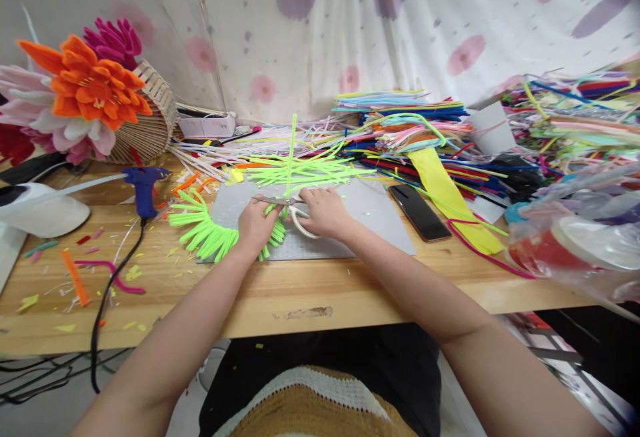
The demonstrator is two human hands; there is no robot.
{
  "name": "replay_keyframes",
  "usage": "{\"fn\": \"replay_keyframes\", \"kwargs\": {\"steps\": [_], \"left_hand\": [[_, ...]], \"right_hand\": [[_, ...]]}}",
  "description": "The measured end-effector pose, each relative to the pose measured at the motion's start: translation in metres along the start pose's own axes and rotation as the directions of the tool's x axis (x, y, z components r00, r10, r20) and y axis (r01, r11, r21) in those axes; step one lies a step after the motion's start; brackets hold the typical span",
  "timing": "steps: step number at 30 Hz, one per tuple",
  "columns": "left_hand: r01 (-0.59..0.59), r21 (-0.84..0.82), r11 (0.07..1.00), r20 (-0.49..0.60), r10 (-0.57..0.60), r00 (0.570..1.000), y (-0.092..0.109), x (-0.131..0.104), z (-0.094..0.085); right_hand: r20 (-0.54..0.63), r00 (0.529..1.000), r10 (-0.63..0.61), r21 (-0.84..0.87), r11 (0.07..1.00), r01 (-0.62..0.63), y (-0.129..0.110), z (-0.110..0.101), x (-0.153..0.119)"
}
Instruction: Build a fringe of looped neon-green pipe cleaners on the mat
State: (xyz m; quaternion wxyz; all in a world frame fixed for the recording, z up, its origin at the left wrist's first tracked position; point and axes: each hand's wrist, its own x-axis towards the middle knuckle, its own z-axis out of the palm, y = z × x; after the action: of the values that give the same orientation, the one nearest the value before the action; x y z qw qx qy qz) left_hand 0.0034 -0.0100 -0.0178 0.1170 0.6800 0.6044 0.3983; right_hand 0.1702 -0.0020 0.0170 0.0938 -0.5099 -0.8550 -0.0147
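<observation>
My right hand is closed round the white handles of a pair of scissors. Their metal blades point left, across a lime green pipe cleaner that stands nearly upright. My left hand pinches the lower end of this pipe cleaner just below the blades. A curved fringe of short lime green pipe cleaner pieces lies around and under my left hand; part of it is hidden by the hand. Beneath both hands is a grey cutting mat.
Loose lime green pipe cleaners lie behind the mat. A blue glue gun and scraps are at left, below a basket of fuzzy flowers. A phone, a yellow strip and coloured bundles occupy the right.
</observation>
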Motion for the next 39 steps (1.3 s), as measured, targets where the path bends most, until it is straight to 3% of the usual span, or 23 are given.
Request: {"fn": "replay_keyframes", "kwargs": {"steps": [8,13,28,33,36,39], "left_hand": [[0.079,0.014,0.997,0.085,-0.080,0.993,0.002,0.000,-0.011],[-0.025,0.077,0.997,0.021,0.024,0.999,0.005,-0.003,-0.009],[-0.118,-0.035,0.992,-0.049,0.116,0.992,0.006,-0.004,-0.011],[-0.144,-0.079,0.986,-0.078,0.138,0.987,0.005,-0.003,-0.012],[-0.115,-0.111,0.987,-0.094,0.105,0.990,0.002,-0.001,-0.011],[-0.009,-0.212,0.977,-0.107,-0.014,0.994,-0.001,0.001,-0.009]], "right_hand": [[-0.037,0.999,0.020,0.020,1.000,-0.019,0.007,0.000,-0.003],[-0.106,0.994,0.003,0.026,1.000,0.000,0.006,0.003,-0.002],[-0.007,1.000,-0.003,0.091,0.996,0.004,0.003,-0.004,0.000],[0.012,0.996,0.088,0.097,0.991,-0.089,0.006,0.003,-0.002],[-0.020,1.000,0.003,0.176,0.984,0.001,0.012,0.000,-0.002],[-0.021,0.996,-0.088,0.221,0.971,0.090,0.031,-0.009,-0.005]]}}
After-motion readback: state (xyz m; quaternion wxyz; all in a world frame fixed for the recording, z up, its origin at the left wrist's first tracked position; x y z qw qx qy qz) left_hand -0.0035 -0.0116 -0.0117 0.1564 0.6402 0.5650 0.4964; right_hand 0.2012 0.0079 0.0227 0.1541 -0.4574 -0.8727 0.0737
